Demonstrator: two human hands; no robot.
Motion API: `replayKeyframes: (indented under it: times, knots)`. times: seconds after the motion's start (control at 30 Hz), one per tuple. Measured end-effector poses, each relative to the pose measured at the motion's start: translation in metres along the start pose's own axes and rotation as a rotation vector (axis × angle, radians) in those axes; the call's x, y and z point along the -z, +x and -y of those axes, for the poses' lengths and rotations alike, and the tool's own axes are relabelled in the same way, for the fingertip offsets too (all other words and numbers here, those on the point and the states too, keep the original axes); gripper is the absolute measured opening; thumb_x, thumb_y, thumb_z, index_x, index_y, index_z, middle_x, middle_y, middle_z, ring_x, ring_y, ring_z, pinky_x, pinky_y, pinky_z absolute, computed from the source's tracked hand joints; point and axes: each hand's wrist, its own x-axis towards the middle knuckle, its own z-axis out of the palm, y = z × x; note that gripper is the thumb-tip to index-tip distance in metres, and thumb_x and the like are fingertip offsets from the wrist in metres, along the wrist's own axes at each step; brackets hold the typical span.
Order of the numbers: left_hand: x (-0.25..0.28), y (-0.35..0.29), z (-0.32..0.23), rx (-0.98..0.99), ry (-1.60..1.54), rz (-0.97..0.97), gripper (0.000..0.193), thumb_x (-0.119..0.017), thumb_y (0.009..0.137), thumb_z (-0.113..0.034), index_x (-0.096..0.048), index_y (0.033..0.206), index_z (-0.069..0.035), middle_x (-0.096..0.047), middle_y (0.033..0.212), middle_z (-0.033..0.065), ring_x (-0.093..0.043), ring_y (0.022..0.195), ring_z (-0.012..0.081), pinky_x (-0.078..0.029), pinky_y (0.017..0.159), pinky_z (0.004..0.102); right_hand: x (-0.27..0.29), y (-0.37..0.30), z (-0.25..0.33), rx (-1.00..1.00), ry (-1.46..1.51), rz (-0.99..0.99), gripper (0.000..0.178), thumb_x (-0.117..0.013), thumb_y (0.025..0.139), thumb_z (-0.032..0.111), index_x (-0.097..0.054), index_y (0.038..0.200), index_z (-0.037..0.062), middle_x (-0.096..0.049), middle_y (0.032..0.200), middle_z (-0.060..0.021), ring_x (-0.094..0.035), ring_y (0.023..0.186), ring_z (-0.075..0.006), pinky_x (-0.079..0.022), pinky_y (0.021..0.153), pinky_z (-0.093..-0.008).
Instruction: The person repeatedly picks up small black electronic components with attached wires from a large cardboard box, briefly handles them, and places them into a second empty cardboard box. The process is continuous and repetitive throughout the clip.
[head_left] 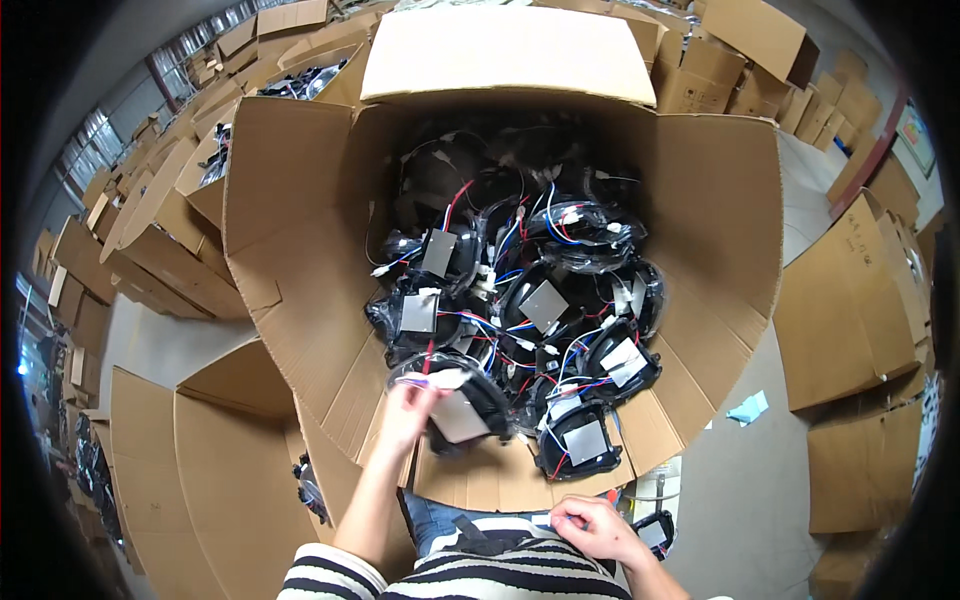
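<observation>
My left hand (405,412) is closed at the near left of a big open cardboard box (300,300). It grips a round black plastic unit (485,395) by its edge and wires; the unit has a silver plate and clear wrap and looks slightly blurred. A red wire and a white connector show by the fingers. My right hand (590,526) is curled in front of my waist, below the box's near flap. A small pale bit shows at its fingertips, too small to name. Several similar black units (585,440) with plates and coloured wires lie piled in the box.
Tall box flaps (715,250) spread out on both sides. Another open carton (230,450) stands at the left, and stacked cartons (850,300) at the right. A black unit (655,530) lies beside my right hand. Light-blue scrap (748,407) is on the floor.
</observation>
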Motion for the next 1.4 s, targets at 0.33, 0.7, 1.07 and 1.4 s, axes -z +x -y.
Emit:
replayKeyframes:
  times: [0.33,0.7,1.07,1.4]
  knots:
    - [-0.043,-0.054,-0.021,0.138,-0.253,0.195,0.018,-0.036,0.089,-0.016,-0.046,0.095,-0.002,-0.045,0.07,-0.0005,-0.04,0.06,0.0054,-0.036,0.056,0.019,-0.007,0.005,-0.006,0.156,-0.027,-0.031,0.003,-0.055,0.071,0.003,-0.056,0.074,0.0019,-0.049,0.059,-0.0037,-0.044,0.05,-0.0124,-0.034,0.044,-0.0228]
    - [0.026,-0.149,-0.016,0.327,0.112,0.403,0.028,-0.032,0.087,-0.015,-0.048,0.106,-0.001,-0.045,0.061,0.0025,-0.043,0.055,0.014,-0.038,0.056,0.0258,-0.032,0.037,0.017,0.18,-0.092,0.207,0.006,-0.055,0.067,-0.001,-0.053,0.073,-0.0001,-0.052,0.064,-0.0099,-0.051,0.058,-0.0235,-0.04,0.051,-0.0301]
    - [0.009,-0.134,-0.004,-0.139,0.293,0.538,0.023,-0.057,0.07,-0.002,-0.057,0.093,-0.002,-0.059,0.076,0.0097,-0.053,0.063,0.0244,-0.04,0.058,0.0318,-0.038,0.04,0.012,-0.053,0.128,0.264,0.004,-0.052,0.071,-0.002,-0.053,0.075,-0.0022,-0.05,0.062,-0.0057,-0.044,0.052,-0.0111,-0.033,0.046,-0.0229]
    - [-0.003,-0.126,0.011,-0.471,0.553,0.382,0.044,-0.059,0.055,-0.001,-0.055,0.099,-0.002,-0.046,0.059,0.0001,-0.043,0.052,0.0159,-0.033,0.051,0.0272,-0.047,0.028,0.004,-0.415,0.423,0.132,0.009,-0.048,0.08,0.005,-0.054,0.079,-0.001,-0.053,0.068,-0.0008,-0.043,0.057,-0.0036,-0.033,0.047,-0.018]
